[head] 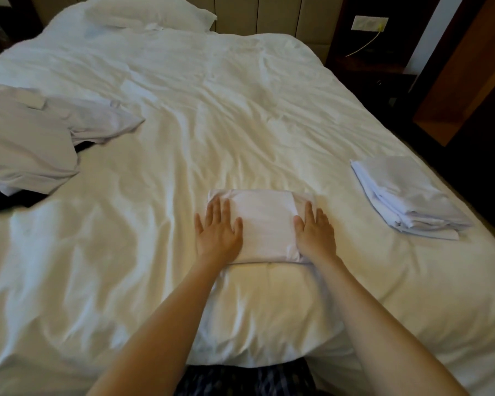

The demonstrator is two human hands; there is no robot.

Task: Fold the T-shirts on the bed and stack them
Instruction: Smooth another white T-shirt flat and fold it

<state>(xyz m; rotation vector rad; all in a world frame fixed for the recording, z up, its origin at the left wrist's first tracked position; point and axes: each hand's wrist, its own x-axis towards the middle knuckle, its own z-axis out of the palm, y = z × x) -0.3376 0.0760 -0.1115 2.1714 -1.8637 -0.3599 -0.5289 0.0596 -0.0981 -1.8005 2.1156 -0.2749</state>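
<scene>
Both hands flat, nothing gripped. My left hand (217,228) lies palm down on the left end of the folded T-shirt (265,224), fingers straight and slightly spread, pointing toward the head of the bed (212,110). My right hand (316,231) does the same on the right end, fingers straight, thumb turned in toward the middle. The shirt is a white rectangle under and between the two palms, and its middle shows between my thumbs. Its near fold line runs just under both wrists. It sits toward the near edge of the bed, a bit right of centre, on a raised hump of duvet.

The stack of folded shirts (409,195) is by the right edge of the bed, well apart from my right hand. It is white with several layers, count unclear, and wrinkled duvet runs between it and the shirt. The unfolded shirts (32,138) are heaped at the left edge, well apart from my left hand, with a wide stretch of duvet between. A dark garment (9,202) pokes out from under that heap. Beyond my fingertips, rumpled duvet runs up to the pillow (149,12) at the head end. Past the right edge are a dark floor, wooden furniture and a wall socket (369,23) with a cable.
</scene>
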